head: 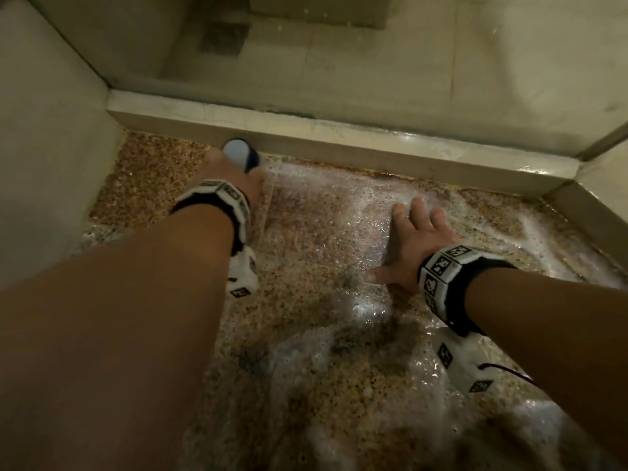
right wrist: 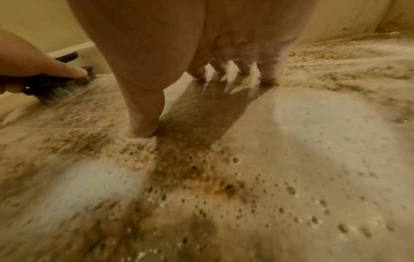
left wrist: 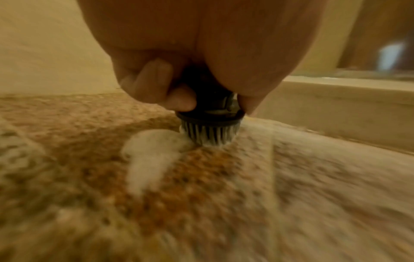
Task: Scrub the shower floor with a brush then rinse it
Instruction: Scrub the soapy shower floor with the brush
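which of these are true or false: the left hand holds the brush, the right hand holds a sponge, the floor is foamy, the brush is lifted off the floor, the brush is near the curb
1. The left hand grips the brush. True.
2. The right hand holds a sponge. False: it holds nothing and rests spread, fingertips on the wet shower floor.
3. Soapy foam covers much of the floor. True.
4. The brush is lifted clear of the floor. False: in the left wrist view its bristles press onto the floor.
5. The brush works close to the raised curb at the far edge. True.
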The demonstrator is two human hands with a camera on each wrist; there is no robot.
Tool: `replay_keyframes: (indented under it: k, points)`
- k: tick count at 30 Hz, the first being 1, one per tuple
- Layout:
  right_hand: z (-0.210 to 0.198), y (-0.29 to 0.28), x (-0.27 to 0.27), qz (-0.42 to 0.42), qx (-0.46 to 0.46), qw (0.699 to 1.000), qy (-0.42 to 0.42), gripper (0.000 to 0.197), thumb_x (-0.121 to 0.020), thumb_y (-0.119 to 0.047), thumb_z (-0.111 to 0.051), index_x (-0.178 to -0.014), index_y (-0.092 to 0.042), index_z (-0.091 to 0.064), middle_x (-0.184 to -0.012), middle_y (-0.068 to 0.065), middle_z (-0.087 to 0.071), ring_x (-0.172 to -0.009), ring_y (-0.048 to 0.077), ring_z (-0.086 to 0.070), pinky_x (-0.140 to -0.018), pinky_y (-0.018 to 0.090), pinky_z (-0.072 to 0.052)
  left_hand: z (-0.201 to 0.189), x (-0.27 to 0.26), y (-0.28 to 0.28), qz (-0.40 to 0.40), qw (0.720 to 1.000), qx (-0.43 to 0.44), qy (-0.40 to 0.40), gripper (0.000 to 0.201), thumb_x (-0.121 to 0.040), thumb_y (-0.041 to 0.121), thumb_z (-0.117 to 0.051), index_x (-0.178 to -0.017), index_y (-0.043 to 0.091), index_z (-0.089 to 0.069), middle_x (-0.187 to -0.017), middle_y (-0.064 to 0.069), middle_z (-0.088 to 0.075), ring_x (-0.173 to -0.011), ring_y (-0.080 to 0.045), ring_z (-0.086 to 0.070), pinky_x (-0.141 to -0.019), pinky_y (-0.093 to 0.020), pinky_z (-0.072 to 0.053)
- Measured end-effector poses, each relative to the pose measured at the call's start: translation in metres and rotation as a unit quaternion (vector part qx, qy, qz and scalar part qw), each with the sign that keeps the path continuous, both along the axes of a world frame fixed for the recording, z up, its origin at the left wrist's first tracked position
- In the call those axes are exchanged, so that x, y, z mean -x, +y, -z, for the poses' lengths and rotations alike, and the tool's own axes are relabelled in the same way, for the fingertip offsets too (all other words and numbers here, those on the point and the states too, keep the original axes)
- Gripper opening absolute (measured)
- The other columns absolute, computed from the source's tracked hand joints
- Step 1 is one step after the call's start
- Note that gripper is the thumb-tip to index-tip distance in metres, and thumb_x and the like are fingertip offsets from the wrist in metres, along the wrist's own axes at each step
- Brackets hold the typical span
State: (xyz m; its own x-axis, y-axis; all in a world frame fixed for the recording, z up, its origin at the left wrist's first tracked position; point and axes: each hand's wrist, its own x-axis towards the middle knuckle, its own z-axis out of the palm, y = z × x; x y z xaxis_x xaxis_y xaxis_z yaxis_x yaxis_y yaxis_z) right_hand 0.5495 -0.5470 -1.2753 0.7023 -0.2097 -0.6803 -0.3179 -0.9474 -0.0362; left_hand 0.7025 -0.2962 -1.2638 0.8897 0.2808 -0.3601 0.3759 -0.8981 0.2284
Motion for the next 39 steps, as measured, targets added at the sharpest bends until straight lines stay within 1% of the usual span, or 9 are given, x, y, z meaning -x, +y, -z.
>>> replay_keyframes:
  k: [8,10,13,16,19,21,24,32,39]
  points:
    - [-0.005,0.003,0.001,0.015,-0.010,1.000,0.009,0.137,-0.067,-0.079,-0.071,-0.157,-0.030,0.021,-0.163,0.001,0.031,-0.151,0.036,0.021,-0.124,0.054,-0.004,-0.002,-0.003,-0.011,-0.040,0.998,0.045,-0.001,0.089,-0.100,0.052,-0.056,-0.160,0.009,-0.007,-0.162,-0.017,-0.030,-0.139,-0.042,-0.042,-0.106,-0.052,-0.041]
    - [-0.006,0.003,0.001,0.014,-0.010,1.000,0.005,0.137,-0.067,-0.079,-0.071,-0.157,-0.029,0.020,-0.163,0.001,0.030,-0.151,0.036,0.021,-0.124,0.054,-0.004,0.000,-0.003,-0.011,-0.031,0.999,0.028,-0.003,0.089,-0.099,0.052,-0.057,-0.159,0.007,-0.010,-0.159,-0.020,-0.033,-0.135,-0.043,-0.045,-0.098,-0.053,-0.044]
    - [-0.006,0.004,0.001,0.015,-0.009,1.000,0.005,0.138,-0.067,-0.080,-0.071,-0.157,-0.029,0.020,-0.163,0.002,0.029,-0.151,0.037,0.020,-0.124,0.055,-0.005,0.002,0.003,-0.018,0.017,1.000,0.012,-0.009,0.084,-0.098,0.049,-0.059,-0.155,0.005,-0.016,-0.147,-0.023,-0.047,-0.121,-0.044,-0.057,-0.079,-0.047,-0.043]
    - [-0.004,0.003,0.001,0.010,-0.006,1.000,0.005,0.137,-0.067,-0.080,-0.070,-0.156,-0.030,0.021,-0.163,0.002,0.031,-0.151,0.037,0.020,-0.122,0.055,-0.004,-0.002,0.024,-0.043,0.082,0.997,0.000,0.002,0.082,-0.100,0.047,-0.056,-0.158,0.006,-0.013,-0.146,-0.020,-0.049,-0.117,-0.042,-0.060,-0.080,-0.045,-0.048]
    - [-0.002,-0.002,0.001,0.001,-0.022,1.000,0.007,0.133,-0.071,-0.072,-0.073,-0.156,-0.033,0.022,-0.163,0.000,0.031,-0.151,0.036,0.020,-0.122,0.054,-0.005,0.000,0.045,-0.077,0.191,0.981,-0.002,-0.022,0.063,-0.097,0.045,-0.059,-0.142,0.009,-0.034,-0.125,-0.016,-0.059,-0.106,-0.038,-0.063,-0.078,-0.041,-0.050]
    - [-0.006,-0.012,0.001,-0.008,-0.046,0.999,-0.010,0.125,-0.075,-0.062,-0.076,-0.158,-0.034,0.013,-0.166,-0.002,0.022,-0.153,0.034,0.013,-0.122,0.052,-0.011,0.003,0.058,-0.107,0.254,0.966,-0.004,-0.040,0.047,-0.096,0.039,-0.063,-0.128,0.014,-0.038,-0.111,-0.013,-0.057,-0.093,-0.036,-0.062,-0.071,-0.039,-0.048]
    - [-0.013,-0.038,0.005,-0.041,-0.080,0.994,-0.061,0.098,-0.082,-0.053,-0.072,-0.159,-0.032,-0.016,-0.167,-0.005,-0.005,-0.154,0.025,-0.010,-0.123,0.041,-0.021,0.006,0.069,-0.151,0.327,0.942,-0.049,-0.051,0.029,-0.098,0.023,-0.054,-0.122,0.016,-0.039,-0.112,-0.018,-0.055,-0.097,-0.041,-0.060,-0.075,-0.046,-0.054]
    - [-0.012,-0.050,0.001,-0.054,-0.073,0.996,0.007,0.082,-0.093,-0.046,-0.060,-0.160,-0.036,-0.013,-0.167,-0.010,0.012,-0.155,0.024,0.006,-0.124,0.052,-0.014,0.012,0.069,-0.178,0.426,0.893,-0.121,-0.072,0.049,-0.097,0.043,-0.060,-0.132,0.019,-0.036,-0.116,-0.012,-0.049,-0.097,-0.036,-0.056,-0.078,-0.044,-0.048]
    - [-0.011,-0.051,0.011,-0.042,-0.083,0.996,-0.006,0.093,-0.090,-0.046,-0.067,-0.159,-0.039,-0.004,-0.165,-0.015,0.017,-0.154,0.020,0.009,-0.124,0.047,-0.012,0.001,0.056,-0.162,0.333,0.942,0.014,-0.023,0.064,-0.083,0.053,-0.077,-0.127,0.020,-0.045,-0.123,-0.011,-0.042,-0.100,-0.032,-0.053,-0.091,-0.047,-0.050]
